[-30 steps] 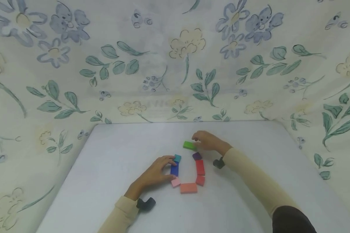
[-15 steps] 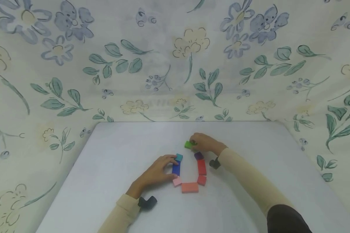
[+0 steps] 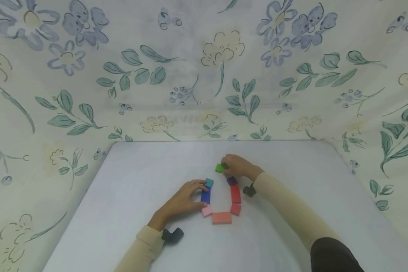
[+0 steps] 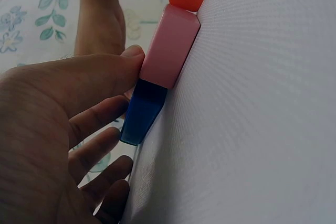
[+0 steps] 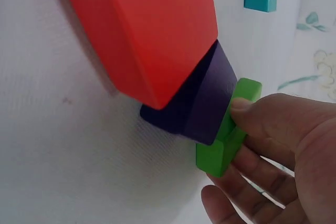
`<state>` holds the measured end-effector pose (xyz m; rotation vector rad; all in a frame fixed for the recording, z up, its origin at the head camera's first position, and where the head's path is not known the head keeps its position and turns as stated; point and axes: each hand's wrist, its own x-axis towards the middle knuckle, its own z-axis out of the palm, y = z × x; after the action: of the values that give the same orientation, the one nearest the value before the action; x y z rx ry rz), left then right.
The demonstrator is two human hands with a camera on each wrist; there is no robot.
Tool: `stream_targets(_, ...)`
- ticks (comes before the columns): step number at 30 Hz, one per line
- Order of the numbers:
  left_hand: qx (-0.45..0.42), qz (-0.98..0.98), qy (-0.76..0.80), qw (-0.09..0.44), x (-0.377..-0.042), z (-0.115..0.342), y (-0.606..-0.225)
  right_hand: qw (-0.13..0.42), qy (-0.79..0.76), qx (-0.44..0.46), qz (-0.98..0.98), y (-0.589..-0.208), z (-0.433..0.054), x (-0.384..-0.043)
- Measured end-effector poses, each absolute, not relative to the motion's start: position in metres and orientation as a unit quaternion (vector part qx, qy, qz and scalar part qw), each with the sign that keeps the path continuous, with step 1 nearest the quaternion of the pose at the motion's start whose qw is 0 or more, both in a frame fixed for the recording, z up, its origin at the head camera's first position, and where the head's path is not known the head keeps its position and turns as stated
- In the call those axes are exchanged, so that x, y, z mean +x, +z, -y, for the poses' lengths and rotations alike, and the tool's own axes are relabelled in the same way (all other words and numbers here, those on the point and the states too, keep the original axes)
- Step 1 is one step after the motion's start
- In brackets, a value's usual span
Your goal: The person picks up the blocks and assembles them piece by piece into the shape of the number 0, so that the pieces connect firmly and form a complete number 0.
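My right hand [image 3: 237, 165] pinches a green block [image 3: 219, 168], thumb on one side and fingers on the other. In the right wrist view the green block sits right against a purple block [image 5: 210, 98], which adjoins a long red block [image 5: 152, 30]. My left hand [image 3: 183, 198] rests along the left side of the block outline with its fingers spread. Its upper fingers touch the teal block [image 3: 209, 182]. The thumb touches the pink block [image 4: 170, 45], and a blue block [image 4: 143, 111] lies between thumb and fingers.
A salmon block [image 3: 221, 218] and a small red block [image 3: 235, 209] form the near end of the outline on the white table [image 3: 129, 181]. Floral cloth [image 3: 190, 109] rises behind and beside the table.
My right hand has moved slightly left and its fingers have come down onto the green block, now pinching it. The left hand stays in place. The head view has shifted a little.
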<state>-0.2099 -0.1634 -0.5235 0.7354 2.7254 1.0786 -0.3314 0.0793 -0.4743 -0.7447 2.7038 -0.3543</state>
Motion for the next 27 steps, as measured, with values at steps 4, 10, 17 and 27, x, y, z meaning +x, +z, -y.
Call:
stream_targets(4, 0.248, -0.898, 0.359, 0.057, -0.211, 0.163, -0.525, 0.150, -0.122, -0.260, -0.946, -0.476, -0.079, -0.332)
stream_targets(10, 0.246, -0.899, 0.358, 0.059, -0.210, 0.164, -0.524, 0.140, -0.131, -0.272, -0.943, -0.472, -0.075, -0.331)
stream_targets(17, 0.246, -0.898, 0.361, 0.057, -0.210, 0.164, -0.524, 0.153, -0.137, -0.304, -0.930, -0.464, -0.072, -0.323)
stream_targets(27, 0.246, -0.898, 0.361, 0.055, -0.210, 0.164, -0.524, 0.155, -0.134, -0.311, -0.928, -0.467, -0.071, -0.316)
